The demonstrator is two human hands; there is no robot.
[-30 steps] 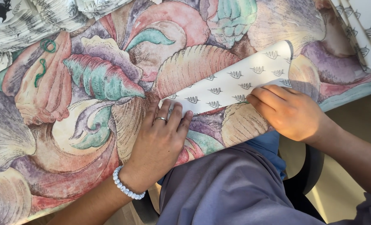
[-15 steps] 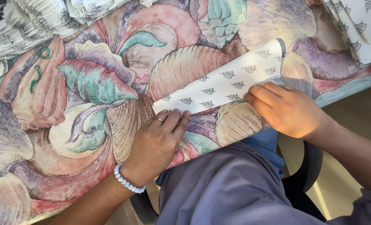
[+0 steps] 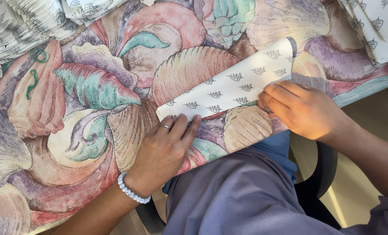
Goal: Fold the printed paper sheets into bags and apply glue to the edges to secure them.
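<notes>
A folded white paper [image 3: 235, 85] with small dark leaf marks lies slantwise on the counter [image 3: 94, 87], which is covered in a cloth of big shell shapes in pink, teal and brown. The left hand [image 3: 165, 150] lies flat, fingertips pressing the paper's lower left corner; it wears a ring and a white bead bracelet [image 3: 132, 194]. The right hand [image 3: 305, 109] presses its fingers on the paper's right end, where the edge curls up. Stacks of the same paper [image 3: 376, 26] sit at the top right, and more [image 3: 24, 26] at the top left, near two green rubber bands [image 3: 35, 69]
</notes>
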